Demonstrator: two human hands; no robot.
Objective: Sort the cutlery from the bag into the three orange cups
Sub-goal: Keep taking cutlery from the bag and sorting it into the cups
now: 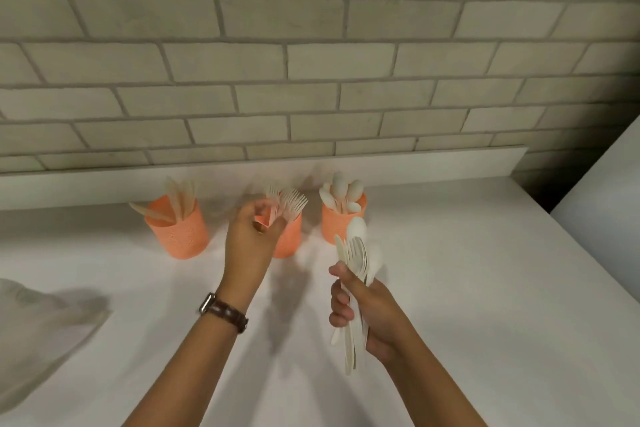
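Left hand [252,236] pinched a fork [273,206] into the middle cup [290,240]; right hand [363,308], right of it, clasped mixed cutlery [356,258]; next, likely: pick another.

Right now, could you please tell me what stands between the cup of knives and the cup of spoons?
The orange cup of forks stands between them, with the left hand at its rim, in the head view.

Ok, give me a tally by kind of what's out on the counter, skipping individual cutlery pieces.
Orange cups: 3 (knife cup, fork cup, spoon cup)
Bag: 1
Cutlery bundle, held by the right hand: 1
Total: 5
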